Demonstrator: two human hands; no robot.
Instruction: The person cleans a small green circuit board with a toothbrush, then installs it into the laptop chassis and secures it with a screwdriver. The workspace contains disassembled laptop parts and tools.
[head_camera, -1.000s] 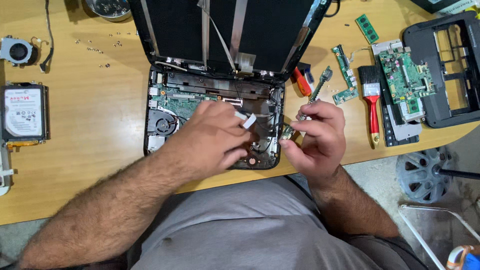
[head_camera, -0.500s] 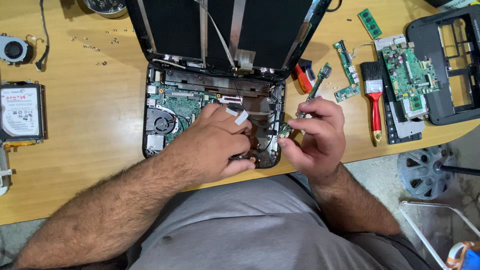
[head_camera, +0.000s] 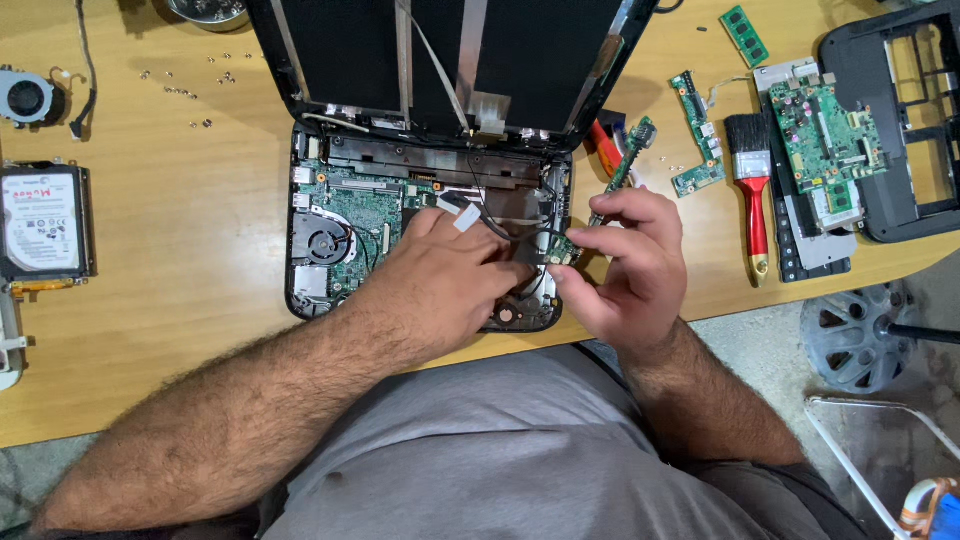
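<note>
- Head view: our left hand (head_camera: 440, 280) presses flat inside the open laptop (head_camera: 330, 200), grasping nothing we can make out.
- Our right hand (head_camera: 625, 260) pinches a small board (head_camera: 562, 250) at the laptop's right edge; its black cable (head_camera: 500, 228) could tear if pulled.
- A slip could knock the brush (head_camera: 752, 195) off the tabletop (head_camera: 180, 170).

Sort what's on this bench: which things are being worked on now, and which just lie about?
In hand:
opened black laptop base
narrow green circuit strip, in right hand
left hand, inside the base

Lying about:
red-handled brush
silver hard drive
loose round fan
green board on black tray
</note>
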